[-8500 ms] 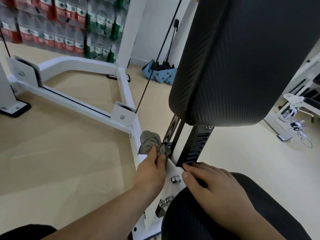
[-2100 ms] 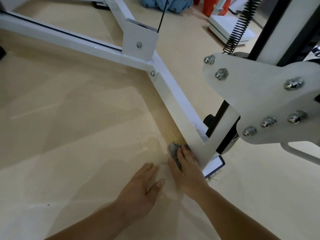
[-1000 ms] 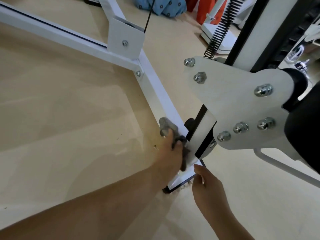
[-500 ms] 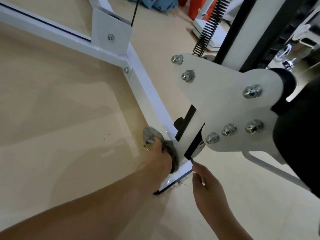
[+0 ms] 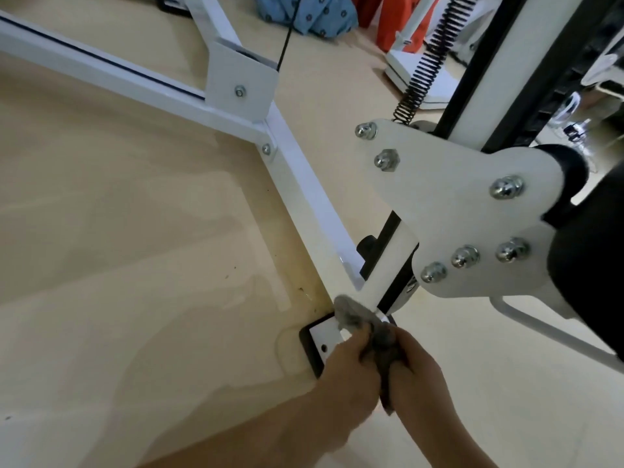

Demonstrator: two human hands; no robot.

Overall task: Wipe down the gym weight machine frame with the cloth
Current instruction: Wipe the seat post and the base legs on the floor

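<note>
A: Where's the cloth (image 5: 354,315)?

B: Low down at the near end of the frame (image 5: 101,72), bunched against the base of the slanted post (image 5: 391,261), just above the foot plate (image 5: 326,332). Its upper fold touches the white metal. The darker rest trails down between the two hands.

A: Both hands on it?

B: Looks so. The left hand (image 5: 347,366) has its fingers curled over the cloth's left side, and the right hand (image 5: 418,376) pinches the tail from the other side. That patch is blurred, so I can't tell how firm the right one's pinch is.

A: Why two hands for a rag?

B: My guess is the spot itself. It's a tight corner where the rail (image 5: 304,197), post and plate meet. Grasping the cloth on both sides would let it be drawn taut round the post or worked into the joint. It could equally be a refold or a hand-over; I can't tell which.

A: And why reach in so low?

B: The rail lies on the floor (image 5: 135,248), and the big bolted bracket (image 5: 439,204) overhangs the joint. The open way in is from the front, under the bracket.

A: How far along is the job?

B: Partway, I'd judge. The bracket and the rail up to the pulley box (image 5: 239,72) would need passes too, and nothing shows whether they've had them.

A: Any risk?

B: Knuckles on the plate's edge, perhaps, or the cloth snagging on a bolt.
</note>
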